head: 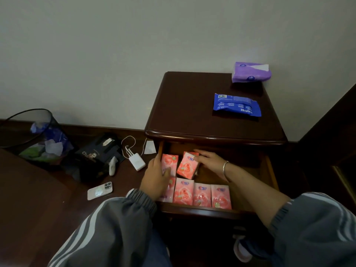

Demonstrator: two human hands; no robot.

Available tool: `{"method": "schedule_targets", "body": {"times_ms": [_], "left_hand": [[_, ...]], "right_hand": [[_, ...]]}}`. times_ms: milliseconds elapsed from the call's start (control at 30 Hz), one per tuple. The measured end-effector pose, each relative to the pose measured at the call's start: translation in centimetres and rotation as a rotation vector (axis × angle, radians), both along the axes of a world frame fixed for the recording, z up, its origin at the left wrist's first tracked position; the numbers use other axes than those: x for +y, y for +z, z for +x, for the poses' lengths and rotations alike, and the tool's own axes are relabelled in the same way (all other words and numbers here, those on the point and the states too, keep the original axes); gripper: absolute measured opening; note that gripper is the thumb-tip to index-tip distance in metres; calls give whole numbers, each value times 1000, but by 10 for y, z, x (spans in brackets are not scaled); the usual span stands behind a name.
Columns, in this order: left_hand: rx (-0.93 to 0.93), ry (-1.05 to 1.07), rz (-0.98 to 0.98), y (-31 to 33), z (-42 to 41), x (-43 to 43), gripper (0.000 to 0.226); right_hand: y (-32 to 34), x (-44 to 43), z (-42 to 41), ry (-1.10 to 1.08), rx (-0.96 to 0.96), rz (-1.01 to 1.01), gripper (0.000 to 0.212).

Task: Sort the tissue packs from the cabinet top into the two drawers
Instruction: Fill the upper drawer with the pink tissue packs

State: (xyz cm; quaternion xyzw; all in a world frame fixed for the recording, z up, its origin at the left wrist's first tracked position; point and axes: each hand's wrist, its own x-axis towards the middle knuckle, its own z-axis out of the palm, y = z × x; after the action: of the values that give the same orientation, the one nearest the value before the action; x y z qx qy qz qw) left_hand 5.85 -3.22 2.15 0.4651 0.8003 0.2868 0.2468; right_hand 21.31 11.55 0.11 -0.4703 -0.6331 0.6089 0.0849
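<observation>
The dark wooden cabinet (185, 105) has its upper drawer (267, 176) pulled out. Several small pink tissue packs lie inside: a front row (202, 193) and two behind. My left hand (154, 178) grips the back-left pink pack (169, 161). My right hand (210, 160), a bangle on its wrist, rests its fingers on the tilted pink pack (187, 166) beside it. On the cabinet top lie a blue tissue pack (237, 105) and a purple tissue pack (250, 72) at the back right corner.
On the floor to the left: a mesh waste bin (36, 135), a dark box (96, 157), a white charger with cable (136, 160), and a phone (100, 190). A dark furniture edge (331, 128) runs along the right. The wall stands behind the cabinet.
</observation>
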Motion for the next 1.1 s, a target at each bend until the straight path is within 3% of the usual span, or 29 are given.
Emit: {"method": "schedule_targets", "body": {"times_ms": [133, 300, 500, 700, 1100], "left_hand": [[16, 27, 24, -4, 1, 0, 66], [45, 45, 25, -7, 2, 1, 66], [79, 46, 24, -7, 3, 0, 72], [89, 55, 0, -4, 4, 1, 71], [85, 63, -6, -7, 2, 3, 73]], "right_hand": [[-8, 5, -2, 48, -106, 154, 54], [-15, -6, -6, -79, 13, 109, 56], [-13, -15, -6, 133, -59, 144, 74], [-6, -16, -15, -16, -40, 237, 70], [4, -15, -7, 26, 60, -136, 62]]}}
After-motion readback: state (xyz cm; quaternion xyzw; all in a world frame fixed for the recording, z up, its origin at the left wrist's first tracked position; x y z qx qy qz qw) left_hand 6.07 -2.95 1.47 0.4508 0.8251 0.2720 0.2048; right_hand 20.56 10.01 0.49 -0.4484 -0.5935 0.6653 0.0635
